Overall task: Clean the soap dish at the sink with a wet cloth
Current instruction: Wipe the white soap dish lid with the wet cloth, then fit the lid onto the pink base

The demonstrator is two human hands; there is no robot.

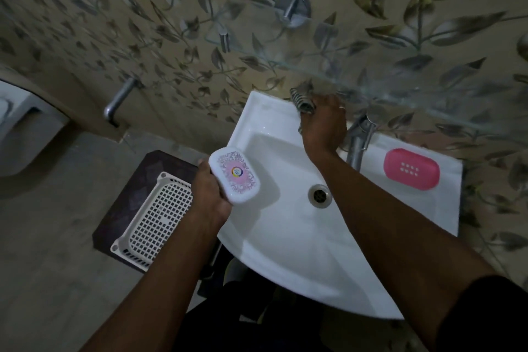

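My left hand (210,194) grips a white soap dish lid (235,178) with a pink floral label, held over the left rim of the white sink (271,237). My right hand (324,123) reaches to the sink's back edge and closes around a grey striped cloth (302,100) bunched there; most of the cloth is hidden by the fingers. A pink soap dish tray (411,169) with small drain holes lies on the sink's right ledge. The chrome tap (360,140) stands just right of my right hand.
A glass shelf (371,88) juts out above the back of the sink. A white plastic basket (154,220) sits on a dark stool left of the sink. A wall spout (118,101) and a toilet edge (17,128) are further left. The drain (320,194) is mid-basin.
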